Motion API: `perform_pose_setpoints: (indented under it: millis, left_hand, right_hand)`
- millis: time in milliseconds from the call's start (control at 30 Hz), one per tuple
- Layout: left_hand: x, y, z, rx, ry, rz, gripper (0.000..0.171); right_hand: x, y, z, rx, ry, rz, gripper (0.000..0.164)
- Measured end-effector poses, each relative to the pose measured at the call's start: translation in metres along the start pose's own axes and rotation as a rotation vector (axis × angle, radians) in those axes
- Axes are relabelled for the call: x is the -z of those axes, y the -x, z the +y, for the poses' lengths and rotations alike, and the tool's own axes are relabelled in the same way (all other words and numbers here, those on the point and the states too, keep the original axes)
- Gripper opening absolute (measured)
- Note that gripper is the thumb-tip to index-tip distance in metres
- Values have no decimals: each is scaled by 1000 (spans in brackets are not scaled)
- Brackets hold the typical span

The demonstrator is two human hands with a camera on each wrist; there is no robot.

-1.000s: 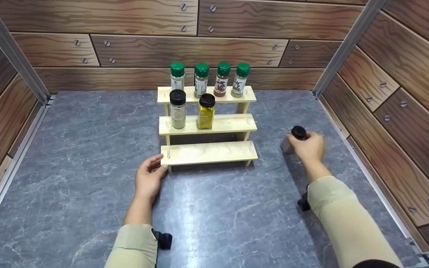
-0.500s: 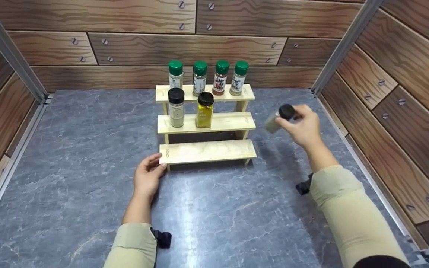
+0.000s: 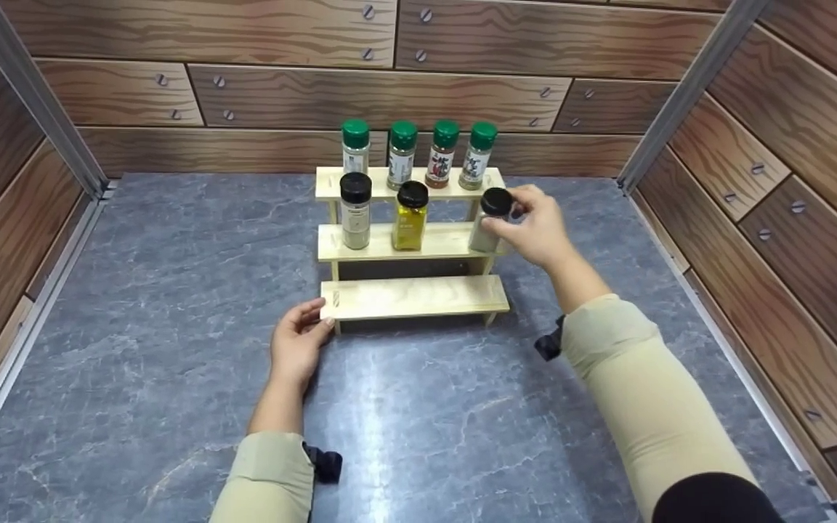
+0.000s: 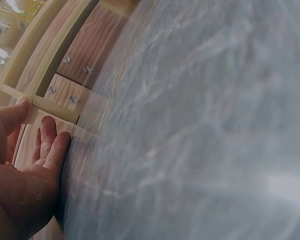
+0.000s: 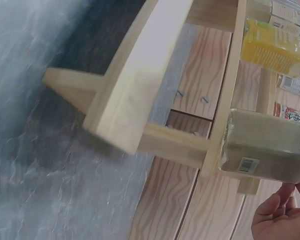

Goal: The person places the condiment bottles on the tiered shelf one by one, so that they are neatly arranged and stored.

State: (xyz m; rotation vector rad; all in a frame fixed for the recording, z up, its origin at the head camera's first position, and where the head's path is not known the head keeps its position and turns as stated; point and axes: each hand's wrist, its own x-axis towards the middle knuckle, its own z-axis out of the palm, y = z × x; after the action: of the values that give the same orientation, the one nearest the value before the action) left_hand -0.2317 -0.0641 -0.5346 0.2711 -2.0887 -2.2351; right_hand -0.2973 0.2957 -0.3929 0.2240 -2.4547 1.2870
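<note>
A three-step wooden rack (image 3: 418,298) stands on the grey marbled surface. My right hand (image 3: 538,229) pinches a black-capped spice jar (image 3: 487,236) of greyish powder, upright at the right end of the middle step. In the right wrist view the base of that spice jar (image 5: 265,145) is right at the step's board. My left hand (image 3: 298,345) holds the left end of the bottom step between thumb and fingers; the left wrist view shows the thumb (image 4: 12,112) against the wood. Also on the middle step are a black-capped pale jar (image 3: 355,214) and a yellow jar (image 3: 410,218).
Several green-capped spice jars (image 3: 402,156) line the top step. Wood-patterned walls (image 3: 382,98) with metal corner posts (image 3: 687,94) enclose the surface at the back and both sides. Small black cameras (image 3: 328,465) sit on both wrists.
My right hand has lifted the greyish spice jar from the surface at the right and carried it left to the middle step. The left hand has stayed at the rack's corner.
</note>
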Motion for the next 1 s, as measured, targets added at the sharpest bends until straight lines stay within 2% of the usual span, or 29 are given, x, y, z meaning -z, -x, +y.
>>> perform_pose_setpoints:
  millis: [267,533,733,1000]
  left_hand:
    - [-2,0,4,14,-10,-3,37]
    - [0,-3,2,-1,-17,8,37]
    - [-2,-7,2,0,8,12,37]
    - [-3,-7,-1,6,2,20,36]
  right_hand:
    - [-2,-8,-8,-14,8,-80,38]
    - [-8,-19,-13,-20,17,-154,44]
    - [-16,-25,-13,-11,-12,-163,43]
    - [-24,-18,-7,-15,-31,-130,41]
